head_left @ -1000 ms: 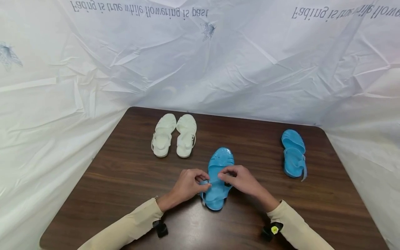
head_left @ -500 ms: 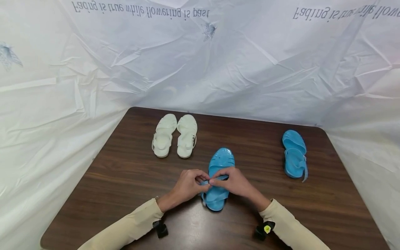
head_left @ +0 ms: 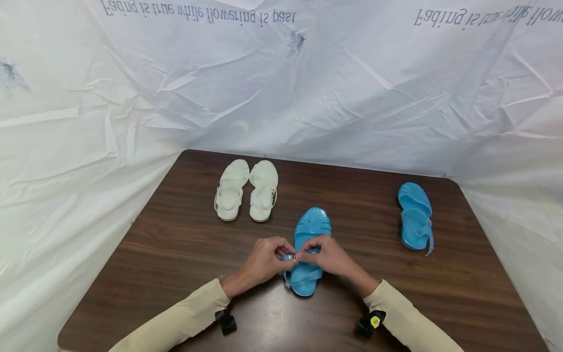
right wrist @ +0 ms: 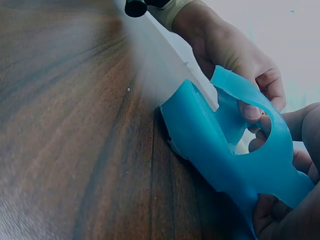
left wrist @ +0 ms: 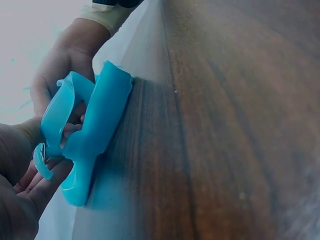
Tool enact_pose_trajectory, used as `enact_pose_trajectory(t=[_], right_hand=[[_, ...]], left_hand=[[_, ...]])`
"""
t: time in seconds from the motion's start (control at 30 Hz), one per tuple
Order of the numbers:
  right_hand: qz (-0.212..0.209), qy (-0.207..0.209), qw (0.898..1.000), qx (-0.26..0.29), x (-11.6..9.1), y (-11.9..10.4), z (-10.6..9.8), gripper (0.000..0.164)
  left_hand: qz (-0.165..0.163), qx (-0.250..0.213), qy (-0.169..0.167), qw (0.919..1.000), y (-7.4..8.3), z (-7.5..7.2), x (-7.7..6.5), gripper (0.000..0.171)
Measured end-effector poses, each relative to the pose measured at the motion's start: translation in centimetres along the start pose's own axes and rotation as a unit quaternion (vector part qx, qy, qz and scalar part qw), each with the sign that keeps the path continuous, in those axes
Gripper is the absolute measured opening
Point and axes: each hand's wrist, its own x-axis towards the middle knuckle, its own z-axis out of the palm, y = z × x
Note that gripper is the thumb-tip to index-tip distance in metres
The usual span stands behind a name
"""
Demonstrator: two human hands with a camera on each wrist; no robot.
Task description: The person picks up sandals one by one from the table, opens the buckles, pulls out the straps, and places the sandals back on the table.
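A blue jelly sandal (head_left: 312,222) lies on the table with its toe pointing away from me. At its left side my left hand (head_left: 266,259) pinches the buckle end of the ankle strap; a bit of metal buckle (left wrist: 43,151) shows between the fingers in the left wrist view. My right hand (head_left: 332,255) reaches across the sole and pinches the strap close to that buckle, thumb and index fingertips meeting the left hand's. The heel strap (right wrist: 245,90) stands up in a loop over the heel in the right wrist view. Fingers partly hide the strap's end.
A pair of white sandals (head_left: 263,183) stands at the back left of the dark wooden table (head_left: 176,244). Another blue sandal (head_left: 414,215) lies at the right, its strap hanging loose. Behind the table hangs a white printed plastic sheet (head_left: 281,98).
My right hand has moved left over the sandal until its fingertips meet those of my left hand at the buckle. The left hand has kept its place.
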Motion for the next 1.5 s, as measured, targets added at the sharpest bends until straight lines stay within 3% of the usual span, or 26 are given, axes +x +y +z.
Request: enact_pose_trajectory(t=[0.3, 1.5], right_hand=[[0.015, 0.010, 1.000, 0.003, -0.1, 0.0, 0.1, 0.020], [0.061, 0.051, 0.995, 0.052, -1.6, 1.0, -1.3, 0.019]], left_hand=[[0.011, -0.005, 0.006, 0.9999, -0.1, 0.1, -0.1, 0.013], [-0.017, -0.045, 0.005, 0.9988, -0.3, 0.1, -0.3, 0.014]])
